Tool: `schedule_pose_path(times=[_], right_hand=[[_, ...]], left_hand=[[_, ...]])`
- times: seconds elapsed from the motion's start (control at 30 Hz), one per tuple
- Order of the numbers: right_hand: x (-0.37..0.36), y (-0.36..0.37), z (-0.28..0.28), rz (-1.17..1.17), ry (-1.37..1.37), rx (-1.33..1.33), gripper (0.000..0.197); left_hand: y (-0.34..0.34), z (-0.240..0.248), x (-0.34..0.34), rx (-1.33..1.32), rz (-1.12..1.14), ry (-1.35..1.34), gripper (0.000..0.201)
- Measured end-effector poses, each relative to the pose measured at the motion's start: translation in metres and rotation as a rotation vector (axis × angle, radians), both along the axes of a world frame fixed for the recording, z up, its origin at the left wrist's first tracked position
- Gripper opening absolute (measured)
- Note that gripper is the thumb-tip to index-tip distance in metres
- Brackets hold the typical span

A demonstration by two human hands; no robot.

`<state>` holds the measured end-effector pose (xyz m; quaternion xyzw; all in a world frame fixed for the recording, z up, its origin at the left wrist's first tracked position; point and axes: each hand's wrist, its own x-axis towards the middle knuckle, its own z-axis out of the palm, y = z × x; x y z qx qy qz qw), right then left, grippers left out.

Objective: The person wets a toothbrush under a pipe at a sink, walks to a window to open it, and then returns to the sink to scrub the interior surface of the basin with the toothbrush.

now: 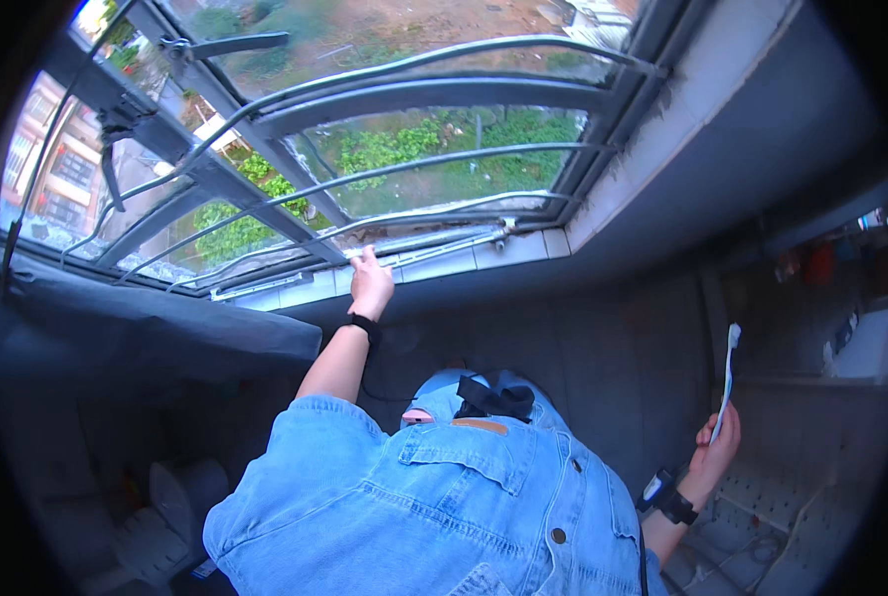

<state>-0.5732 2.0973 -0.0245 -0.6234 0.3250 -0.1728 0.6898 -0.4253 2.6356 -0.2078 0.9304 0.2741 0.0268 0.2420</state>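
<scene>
My left hand (372,285) reaches forward to the lower edge of a metal-framed window (434,92). Its fingers are stretched out, and the tips touch the bottom frame beside a thin metal stay (454,246). Nothing held shows in that hand. Out to the right, my right hand (719,441) is closed round the handle of a white toothbrush (729,372). The brush stands nearly upright, its bristle head at the top. Dark bands circle both my wrists.
Curved metal bars (404,171) run across the window. A white tiled sill (329,283) lies below it. Dark sheeting (146,318) hangs at the left. At the right is a shelf (811,380) with items, above a white wire rack (762,512). A toilet-like white shape (185,492) stands lower left.
</scene>
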Motion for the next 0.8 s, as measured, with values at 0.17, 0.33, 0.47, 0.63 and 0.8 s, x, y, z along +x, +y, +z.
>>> schedule_pose_path(times=[0.17,0.33,0.47,0.63,0.8], right_hand=[[-0.003,-0.020,-0.014,-0.004,-0.017,0.003,0.023],[0.004,-0.012,-0.003,-0.075,-0.003,-0.087,0.023],[0.012,0.003,0.001,0.006,-0.034,-0.091,0.023],[0.020,0.004,0.003,0.060,-0.047,-0.060,0.023],[0.005,0.023,0.026,0.223,-0.115,-0.254,0.021]], left_hand=[[-0.037,0.142,-0.004,-0.177,-0.266,-0.836,0.031],[-0.013,0.285,-0.005,0.147,-0.140,-1.480,0.031],[0.010,0.358,0.003,-1.226,-0.004,-1.703,0.026],[0.038,0.378,0.039,-1.435,0.172,-1.517,0.021],[0.027,0.380,0.053,-1.468,0.330,-1.505,0.012]])
